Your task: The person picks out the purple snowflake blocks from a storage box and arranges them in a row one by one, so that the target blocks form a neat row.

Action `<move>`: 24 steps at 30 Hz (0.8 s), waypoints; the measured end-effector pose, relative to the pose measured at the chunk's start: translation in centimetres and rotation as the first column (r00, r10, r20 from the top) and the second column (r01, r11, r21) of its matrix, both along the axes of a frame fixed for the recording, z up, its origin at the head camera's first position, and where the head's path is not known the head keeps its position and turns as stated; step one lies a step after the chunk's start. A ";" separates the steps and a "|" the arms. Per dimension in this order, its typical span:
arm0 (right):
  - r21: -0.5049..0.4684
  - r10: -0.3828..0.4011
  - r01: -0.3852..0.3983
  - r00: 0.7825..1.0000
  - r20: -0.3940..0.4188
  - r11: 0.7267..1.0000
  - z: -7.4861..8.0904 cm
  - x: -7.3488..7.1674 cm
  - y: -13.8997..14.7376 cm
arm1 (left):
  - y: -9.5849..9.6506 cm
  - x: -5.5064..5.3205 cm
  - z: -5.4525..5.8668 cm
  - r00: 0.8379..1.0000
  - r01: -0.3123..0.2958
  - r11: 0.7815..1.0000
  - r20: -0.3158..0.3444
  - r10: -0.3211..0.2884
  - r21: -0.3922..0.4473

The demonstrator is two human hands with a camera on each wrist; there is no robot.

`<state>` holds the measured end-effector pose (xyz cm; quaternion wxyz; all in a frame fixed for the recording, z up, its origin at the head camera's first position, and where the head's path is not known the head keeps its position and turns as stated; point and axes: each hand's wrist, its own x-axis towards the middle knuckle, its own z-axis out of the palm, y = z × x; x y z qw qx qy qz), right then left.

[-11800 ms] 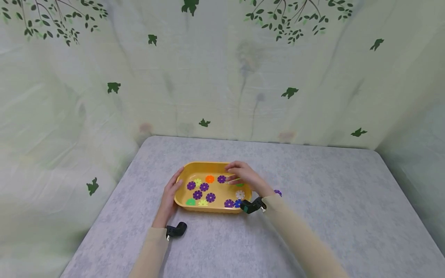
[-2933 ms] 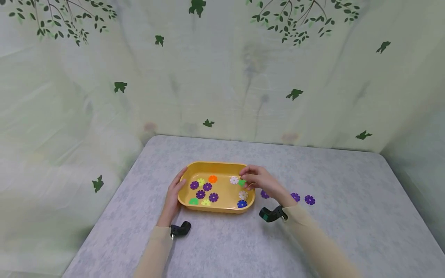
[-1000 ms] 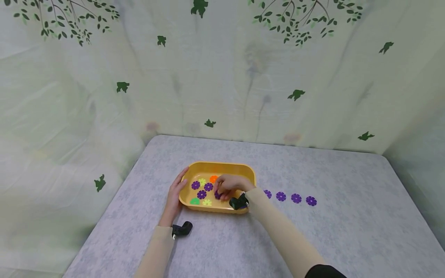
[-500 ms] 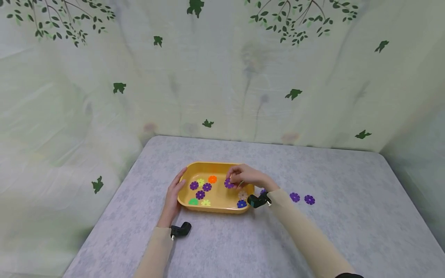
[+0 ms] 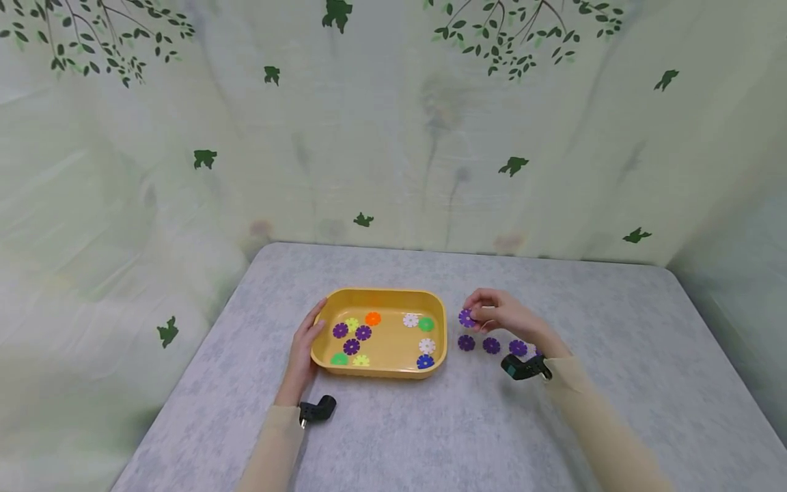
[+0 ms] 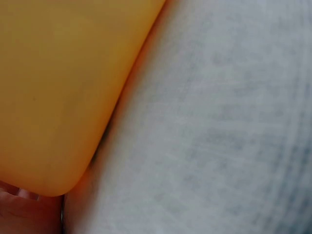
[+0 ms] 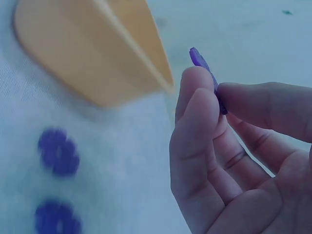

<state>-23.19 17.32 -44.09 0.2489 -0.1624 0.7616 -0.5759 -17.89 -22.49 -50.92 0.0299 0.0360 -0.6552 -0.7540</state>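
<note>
My left hand (image 5: 300,352) holds the left end of a yellow plastic tray (image 5: 393,345), thumb at its rim; the left wrist view shows only part of the fingers (image 6: 27,209) by the tray's corner. Just right of the tray, above the table, my right hand (image 5: 507,318) pinches a purple flower-shaped disc (image 5: 466,318) between thumb and fingers. Edge-on, that disc (image 7: 196,56) shows in the right wrist view. Below it, several like purple discs (image 5: 491,345) lie in a row on the table, the rightmost partly hidden by the wrist camera.
Inside the tray lie purple discs (image 5: 351,347), an orange disc (image 5: 372,318), and yellow, green, white and blue ones. A grey mottled table (image 5: 393,430) carries everything. Behind it hangs a pale curtain (image 5: 393,137) with leaf prints.
My right hand has taken a purple disc from the tray's middle and carried it right, past the tray's edge. Over the longer span, the purple row on the table has grown. The left hand stays.
</note>
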 end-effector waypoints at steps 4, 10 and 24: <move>0.002 -0.075 0.075 0.997 0.014 0.997 -1.5 1.0 4.1 | 0.0 0.0 0.0 1.000 0.001 1.000 0.002 -0.001 0.005; -0.015 -0.167 0.168 0.985 0.054 0.986 -3.2 3.1 9.8 | -0.1 0.0 0.0 1.000 0.000 1.000 -0.002 0.000 0.008; 0.142 -0.278 0.278 0.960 -0.019 0.950 -4.7 5.8 15.4 | -0.1 0.0 -0.2 1.000 0.012 1.000 -0.006 -0.012 -0.003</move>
